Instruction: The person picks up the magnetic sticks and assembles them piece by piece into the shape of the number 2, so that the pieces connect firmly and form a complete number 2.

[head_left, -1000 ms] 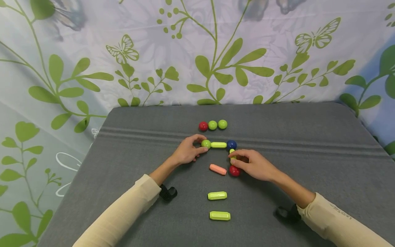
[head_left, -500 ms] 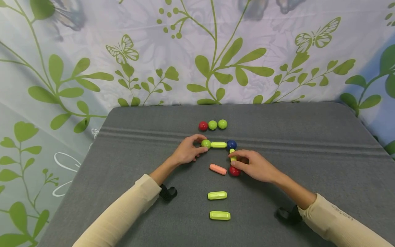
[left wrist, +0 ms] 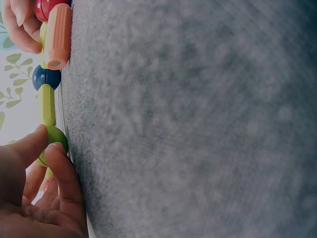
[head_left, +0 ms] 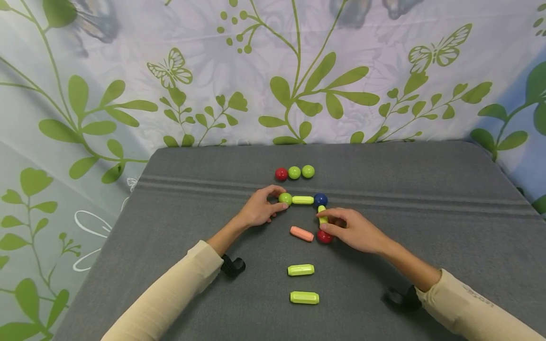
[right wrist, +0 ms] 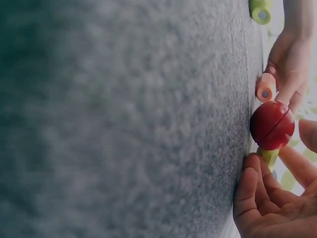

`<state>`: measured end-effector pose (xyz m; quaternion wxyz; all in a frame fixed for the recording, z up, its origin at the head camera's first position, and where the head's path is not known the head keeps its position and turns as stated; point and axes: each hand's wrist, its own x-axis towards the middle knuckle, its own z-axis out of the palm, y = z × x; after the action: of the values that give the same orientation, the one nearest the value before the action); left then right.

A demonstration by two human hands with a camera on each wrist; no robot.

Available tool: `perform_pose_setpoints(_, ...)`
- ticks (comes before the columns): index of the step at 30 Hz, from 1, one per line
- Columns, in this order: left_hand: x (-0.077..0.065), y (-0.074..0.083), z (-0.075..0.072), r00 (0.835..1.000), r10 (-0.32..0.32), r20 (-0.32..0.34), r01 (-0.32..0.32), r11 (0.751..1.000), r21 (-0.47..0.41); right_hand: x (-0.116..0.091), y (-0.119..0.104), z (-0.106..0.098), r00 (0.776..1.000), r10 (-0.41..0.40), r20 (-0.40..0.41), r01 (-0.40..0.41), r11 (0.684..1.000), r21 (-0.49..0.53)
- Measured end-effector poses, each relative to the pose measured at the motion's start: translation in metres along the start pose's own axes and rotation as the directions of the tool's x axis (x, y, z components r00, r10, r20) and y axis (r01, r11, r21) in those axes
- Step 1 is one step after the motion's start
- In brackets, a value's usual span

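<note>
In the head view a chain of magnetic building pieces lies on the table. A green ball (head_left: 285, 199) joins a yellow-green rod (head_left: 303, 200), which meets a blue ball (head_left: 321, 199). From there a second yellow-green rod (head_left: 322, 215) runs toward the person to a red ball (head_left: 324, 236). My left hand (head_left: 259, 207) pinches the green ball between thumb and fingers. Over the second rod lies my right hand (head_left: 358, 229), partly covering it. In the right wrist view its thumb (right wrist: 308, 136) stands apart from the red ball, and its fingers are beside the rod.
An orange rod (head_left: 301, 233) lies left of the red ball. Two loose yellow-green rods, one upper (head_left: 300, 270) and one lower (head_left: 304, 298), lie nearer the person. Behind the chain sit another red ball (head_left: 281, 174) and two green balls (head_left: 294, 172). Grey cloth covers the table (head_left: 192, 180).
My right hand has shifted very slightly toward the person, and its thumb and index finger have spread a little, showing more of the rod. My left hand and the chain look still.
</note>
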<state>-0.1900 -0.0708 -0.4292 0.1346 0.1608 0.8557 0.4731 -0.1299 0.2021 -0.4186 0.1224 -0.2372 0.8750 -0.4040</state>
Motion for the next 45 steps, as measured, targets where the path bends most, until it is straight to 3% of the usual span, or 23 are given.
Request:
perform_pose_setpoints(17,0.0,0.002,0.0,1.0,0.004,0.006,-0.004,1.0,0.0,-0.023,-0.011,0.003,0.999,0.018,-0.049,-0.019,1.0,-0.015)
perform_pose_setpoints(28,-0.001,0.002,0.0,1.0,0.003,0.004,-0.003,1.0,-0.01,-0.025,-0.009,0.007,0.994,0.0,-0.107,-0.002,1.0,-0.024)
perform_pose_setpoints(41,0.0,0.001,0.0,1.0,-0.008,0.008,0.008,1.0,-0.013,-0.025,-0.009,0.008,0.995,0.007,-0.101,-0.011,0.999,-0.036)
perform_pose_setpoints(45,-0.001,0.001,-0.002,1.0,-0.019,0.018,0.02,0.998,-0.055,-0.024,-0.009,0.009,0.995,0.0,-0.103,-0.004,0.999,-0.035)
